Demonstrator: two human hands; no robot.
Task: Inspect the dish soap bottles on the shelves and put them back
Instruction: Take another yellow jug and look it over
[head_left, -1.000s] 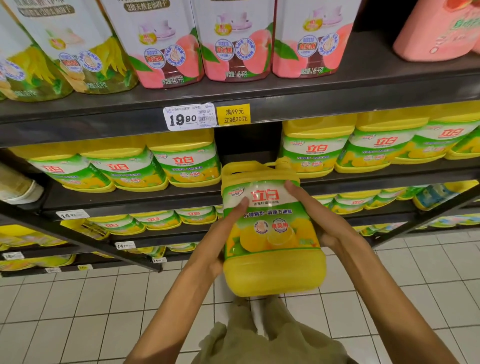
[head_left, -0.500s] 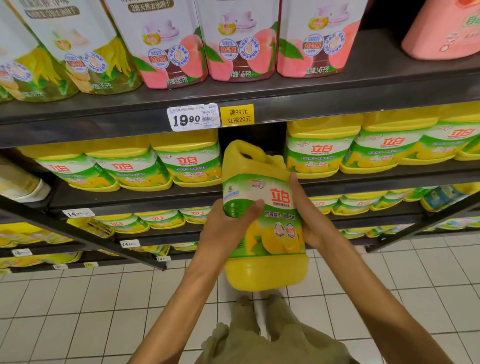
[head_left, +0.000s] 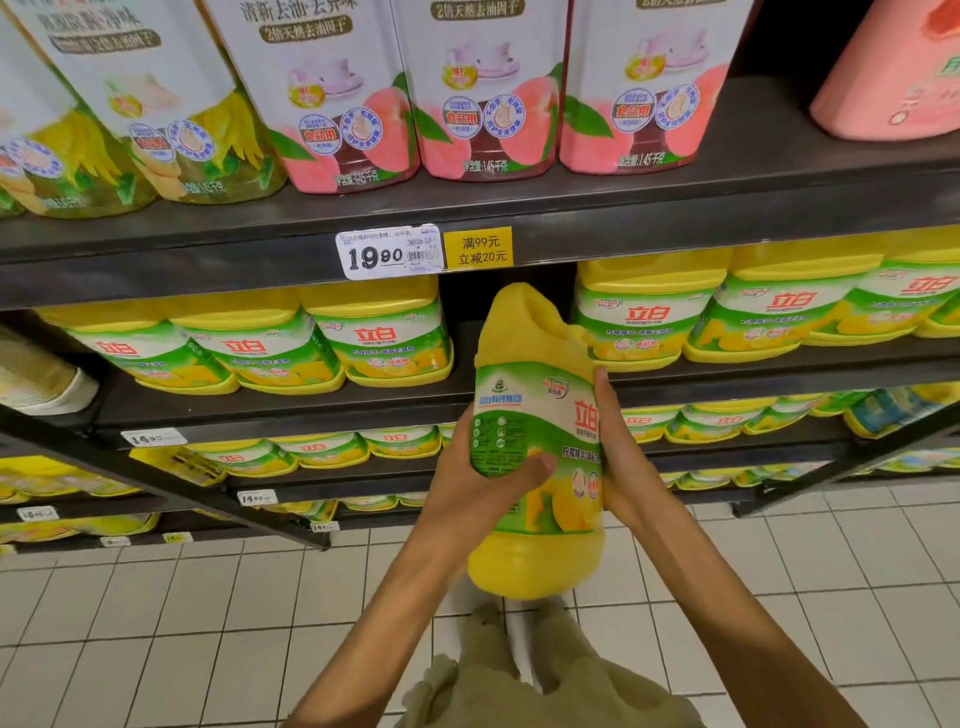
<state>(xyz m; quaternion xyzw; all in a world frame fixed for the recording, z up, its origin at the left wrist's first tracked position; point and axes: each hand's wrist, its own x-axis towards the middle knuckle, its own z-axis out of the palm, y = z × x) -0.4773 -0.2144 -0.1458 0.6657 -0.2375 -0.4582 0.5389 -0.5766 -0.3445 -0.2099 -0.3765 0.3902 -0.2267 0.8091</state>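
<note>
Held item: a yellow plastic dish soap bottle with a green-and-white wrap label (head_left: 535, 447) was upright in the air in front of the dark metal shelving unit (head_left: 519, 208), level with its second and third shelves and opposite a gap in the second-shelf row; its narrow side panel of small print faced the camera and the red logo lay toward the right.
Left hand: the left hand (head_left: 467, 493) grasped the bottle's left side, its thumb (head_left: 530, 467) pressed across the label; the other fingers were hidden behind the bottle.
Right hand: the right hand (head_left: 623, 467) lay flat against the bottle's right side, fingers straight and pointing upward.
Top shelf: tall white bottles with peach artwork (head_left: 488, 88) stood in a row, yellow-green variants (head_left: 156, 114) toward the left end, a pink plastic jug (head_left: 893, 67) at the right end.
Shelf edge: a white price tag reading 19.90 (head_left: 389, 253) touched a yellow promotion tag (head_left: 480, 248).
Second shelf: matching yellow bottles, left group (head_left: 260, 343) and right group (head_left: 727, 306), stood either side of the gap.
Lower shelves: more yellow bottles (head_left: 311, 449).
Floor: white square tiles (head_left: 156, 623).
</note>
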